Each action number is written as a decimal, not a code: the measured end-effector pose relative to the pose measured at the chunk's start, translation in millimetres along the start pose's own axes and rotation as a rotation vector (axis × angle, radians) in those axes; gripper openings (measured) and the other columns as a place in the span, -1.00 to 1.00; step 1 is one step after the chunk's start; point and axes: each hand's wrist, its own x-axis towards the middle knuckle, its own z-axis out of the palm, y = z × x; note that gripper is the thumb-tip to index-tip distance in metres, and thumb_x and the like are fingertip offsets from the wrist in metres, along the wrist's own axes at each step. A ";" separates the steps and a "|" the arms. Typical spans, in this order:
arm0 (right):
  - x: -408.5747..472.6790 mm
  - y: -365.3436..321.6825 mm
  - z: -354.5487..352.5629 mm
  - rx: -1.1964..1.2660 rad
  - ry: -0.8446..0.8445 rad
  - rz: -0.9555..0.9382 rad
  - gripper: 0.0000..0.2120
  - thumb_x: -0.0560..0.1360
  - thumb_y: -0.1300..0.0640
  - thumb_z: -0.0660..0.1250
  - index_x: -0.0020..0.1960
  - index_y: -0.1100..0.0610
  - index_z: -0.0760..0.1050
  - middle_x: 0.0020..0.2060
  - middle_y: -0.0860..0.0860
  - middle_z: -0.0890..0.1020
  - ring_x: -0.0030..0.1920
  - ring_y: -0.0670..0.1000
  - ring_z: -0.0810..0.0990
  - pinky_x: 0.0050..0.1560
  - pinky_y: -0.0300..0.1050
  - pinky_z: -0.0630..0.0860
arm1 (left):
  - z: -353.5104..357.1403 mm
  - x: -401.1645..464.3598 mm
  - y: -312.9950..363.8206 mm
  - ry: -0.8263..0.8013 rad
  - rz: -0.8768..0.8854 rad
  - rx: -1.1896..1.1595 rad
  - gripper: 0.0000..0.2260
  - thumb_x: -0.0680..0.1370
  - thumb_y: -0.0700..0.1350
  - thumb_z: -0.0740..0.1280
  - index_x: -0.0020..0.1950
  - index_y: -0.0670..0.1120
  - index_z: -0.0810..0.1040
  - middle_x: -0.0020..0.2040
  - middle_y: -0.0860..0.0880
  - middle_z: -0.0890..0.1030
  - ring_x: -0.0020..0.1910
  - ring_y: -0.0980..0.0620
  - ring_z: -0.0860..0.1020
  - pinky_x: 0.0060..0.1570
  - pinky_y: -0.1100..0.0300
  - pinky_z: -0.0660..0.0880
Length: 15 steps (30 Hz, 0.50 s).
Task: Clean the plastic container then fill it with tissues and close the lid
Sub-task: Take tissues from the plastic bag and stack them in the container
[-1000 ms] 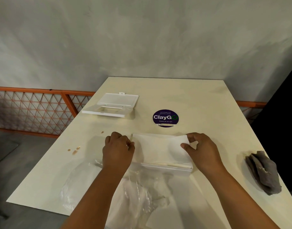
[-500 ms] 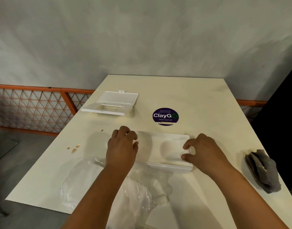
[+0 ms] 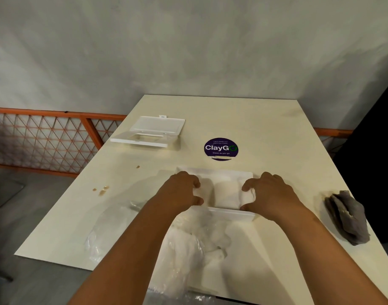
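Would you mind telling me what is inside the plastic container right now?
White tissues lie inside the plastic container. The left hand and right hand cover both ends, so how full it is cannot be seen.
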 end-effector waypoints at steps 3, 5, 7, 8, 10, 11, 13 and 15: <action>-12.2 0.3 4.1 0.087 0.133 0.013 -0.55 0.40 -0.20 0.43 0.24 -0.14 0.47 0.09 -0.05 0.41 0.22 0.05 0.36 0.14 -0.06 0.41 | -0.3 -15.4 -8.2 0.175 0.040 -0.162 -0.71 0.49 0.00 0.43 0.18 -0.01 0.57 0.19 0.06 0.51 0.18 0.09 0.48 0.13 0.33 0.34; -23.5 0.8 9.9 0.208 0.291 -0.017 -0.65 0.41 -0.13 0.44 0.17 -0.11 0.53 0.00 -0.09 0.42 0.15 0.03 0.39 0.09 -0.12 0.37 | 0.4 -29.8 -15.5 0.314 0.102 -0.229 -0.80 0.50 -0.02 0.41 0.11 -0.01 0.60 0.10 0.12 0.53 0.13 0.14 0.50 0.06 0.43 0.30; -39.2 -4.3 17.7 0.348 0.397 -0.081 -0.76 0.40 -0.05 0.49 0.05 -0.09 0.59 -0.08 -0.11 0.47 0.03 0.00 0.44 0.01 -0.19 0.33 | 1.5 -48.8 -27.5 0.375 0.136 -0.285 -0.85 0.51 -0.03 0.41 0.06 0.01 0.62 0.05 0.17 0.55 0.07 0.19 0.51 0.02 0.45 0.33; -48.1 -9.2 22.1 0.411 0.409 -0.115 -0.80 0.39 -0.01 0.50 0.00 -0.09 0.60 -0.12 -0.12 0.50 -0.04 -0.03 0.47 -0.03 -0.22 0.34 | 2.6 -60.1 -35.4 0.384 0.143 -0.297 -0.86 0.51 -0.03 0.40 0.05 0.03 0.63 0.05 0.18 0.56 0.06 0.21 0.50 0.03 0.44 0.36; -65.3 -20.9 29.6 0.517 0.333 -0.174 -0.88 0.39 0.03 0.51 -0.11 -0.08 0.60 -0.21 -0.14 0.55 -0.17 -0.13 0.51 -0.15 -0.33 0.38 | 6.9 -79.8 -52.4 0.399 0.145 -0.268 -0.88 0.51 -0.01 0.39 0.04 0.07 0.63 0.06 0.23 0.55 0.05 0.25 0.47 0.04 0.41 0.38; -72.6 -27.3 33.6 0.560 0.255 -0.189 -0.91 0.39 0.04 0.50 -0.16 -0.08 0.60 -0.25 -0.13 0.57 -0.22 -0.15 0.53 -0.19 -0.37 0.40 | 9.2 -88.6 -60.0 0.415 0.149 -0.230 -0.88 0.51 -0.01 0.39 0.03 0.08 0.63 0.06 0.24 0.55 0.05 0.25 0.47 0.03 0.41 0.38; -83.6 -40.9 45.3 0.613 0.081 -0.202 -0.93 0.41 0.05 0.48 -0.23 -0.07 0.61 -0.29 -0.12 0.62 -0.26 -0.15 0.56 -0.20 -0.33 0.47 | 14.8 -103.8 -76.0 0.460 0.171 -0.122 -0.90 0.51 -0.04 0.41 0.01 0.06 0.64 0.03 0.20 0.59 0.04 0.22 0.50 0.03 0.39 0.37; -88.6 -53.3 61.2 0.570 0.013 -0.214 -0.93 0.45 0.06 0.45 -0.22 -0.05 0.62 -0.27 -0.13 0.63 -0.25 -0.16 0.56 -0.19 -0.32 0.46 | 21.7 -113.4 -91.5 0.481 0.187 -0.020 -0.88 0.49 -0.05 0.41 0.01 0.04 0.66 0.03 0.12 0.64 0.09 0.12 0.56 0.08 0.27 0.41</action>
